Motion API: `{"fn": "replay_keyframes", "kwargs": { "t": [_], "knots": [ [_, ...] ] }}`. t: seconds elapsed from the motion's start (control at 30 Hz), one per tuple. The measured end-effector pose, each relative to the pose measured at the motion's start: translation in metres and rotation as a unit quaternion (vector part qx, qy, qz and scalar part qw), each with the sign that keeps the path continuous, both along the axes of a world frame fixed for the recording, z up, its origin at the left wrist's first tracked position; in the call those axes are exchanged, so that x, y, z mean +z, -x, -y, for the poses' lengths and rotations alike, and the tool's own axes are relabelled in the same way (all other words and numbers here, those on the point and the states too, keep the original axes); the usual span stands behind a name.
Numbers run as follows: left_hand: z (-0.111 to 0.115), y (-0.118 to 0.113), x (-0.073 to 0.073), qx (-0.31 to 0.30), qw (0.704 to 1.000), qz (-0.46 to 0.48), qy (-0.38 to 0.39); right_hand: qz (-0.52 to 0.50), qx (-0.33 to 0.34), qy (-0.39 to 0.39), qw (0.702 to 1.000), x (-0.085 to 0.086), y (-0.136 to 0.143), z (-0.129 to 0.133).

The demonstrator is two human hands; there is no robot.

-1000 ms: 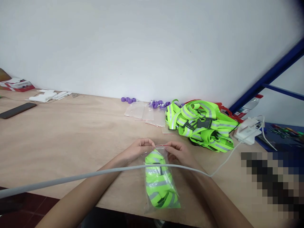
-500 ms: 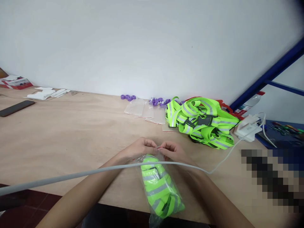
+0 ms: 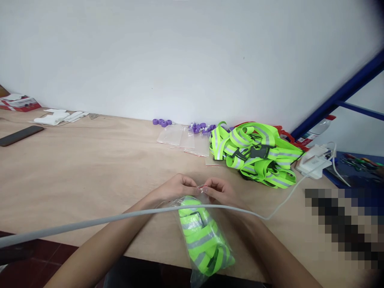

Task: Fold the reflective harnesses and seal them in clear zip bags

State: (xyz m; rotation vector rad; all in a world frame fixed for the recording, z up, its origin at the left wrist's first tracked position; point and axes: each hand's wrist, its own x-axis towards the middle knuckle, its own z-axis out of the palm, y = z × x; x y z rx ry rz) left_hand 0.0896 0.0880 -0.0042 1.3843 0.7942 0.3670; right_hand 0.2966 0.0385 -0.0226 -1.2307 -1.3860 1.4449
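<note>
A clear zip bag (image 3: 196,276) lies at the table's front edge, its lower end hanging a little past it. Folded inside is a neon green reflective strap (image 3: 202,238) with grey stripes and a black buckle. My left hand (image 3: 181,187) pinches the bag's red-lined top edge between thumb and finger. Close beside it, my right hand (image 3: 218,189) pinches the same edge. A grey-white cable (image 3: 144,213) crosses in front of both forearms and over the bag.
Behind my right hand is a heap of neon green reflective straps (image 3: 255,154). Flat zip bags (image 3: 171,136) and small purple pieces (image 3: 199,128) lie near the wall. At right are a white charger (image 3: 315,162) and a bottle (image 3: 319,128); a dark phone (image 3: 21,136) lies far left.
Both hands keep their pinch on the bag's top edge, with only slight finger movement. The bag's lower part has shifted slightly right.
</note>
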Motion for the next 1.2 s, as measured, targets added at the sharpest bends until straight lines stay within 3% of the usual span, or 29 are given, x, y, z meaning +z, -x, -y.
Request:
{"fn": "replay_keyframes", "kwargs": {
  "t": [0.27,0.57,0.8,1.2],
  "knots": [
    [-0.002,0.003,0.0,-0.019,0.999,0.012,-0.04,-0.002,-0.028,-0.002,1.0,-0.002,-0.005,-0.003],
    [0.007,-0.003,0.006,-0.023,0.997,0.013,-0.078,0.048,0.024,-0.015,0.998,0.001,0.002,-0.001],
    [0.01,-0.005,0.005,-0.014,0.991,0.011,-0.131,0.061,0.027,-0.022,0.998,0.004,0.002,0.0],
    [0.008,0.0,0.01,-0.021,0.995,0.001,-0.1,0.083,-0.015,-0.047,0.995,0.009,0.004,0.002]
  ]
}}
